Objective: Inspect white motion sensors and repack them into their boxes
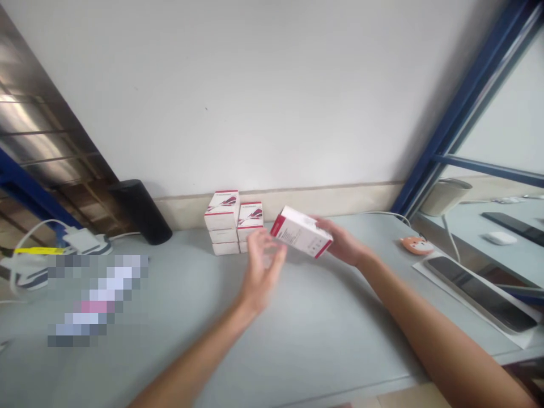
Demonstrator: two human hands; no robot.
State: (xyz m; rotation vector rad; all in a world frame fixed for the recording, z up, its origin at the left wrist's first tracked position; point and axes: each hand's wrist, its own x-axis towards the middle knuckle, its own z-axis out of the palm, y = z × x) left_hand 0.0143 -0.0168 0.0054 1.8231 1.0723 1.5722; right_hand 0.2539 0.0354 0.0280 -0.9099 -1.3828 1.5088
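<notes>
My right hand (342,241) grips a white and red cardboard box (304,232) by its right end. The box is tilted in the air above the desk, with small print and icons on the side facing me. My left hand (262,263) is just left of the box, fingers apart and somewhat blurred, with nothing in it. Whether its fingertips touch the box's near left corner I cannot tell. Behind the left hand, a taller stack of similar boxes (223,221) stands by the wall beside a lower stack (250,217), partly hidden by that hand.
On the grey desk (323,328), a black cylinder (142,212) leans at the left, near a power strip with a white charger (83,241) and cables. At right lie an orange animal-faced item (416,245) and a dark phone-like slab (480,292). A blue-framed partition (450,96) rises there.
</notes>
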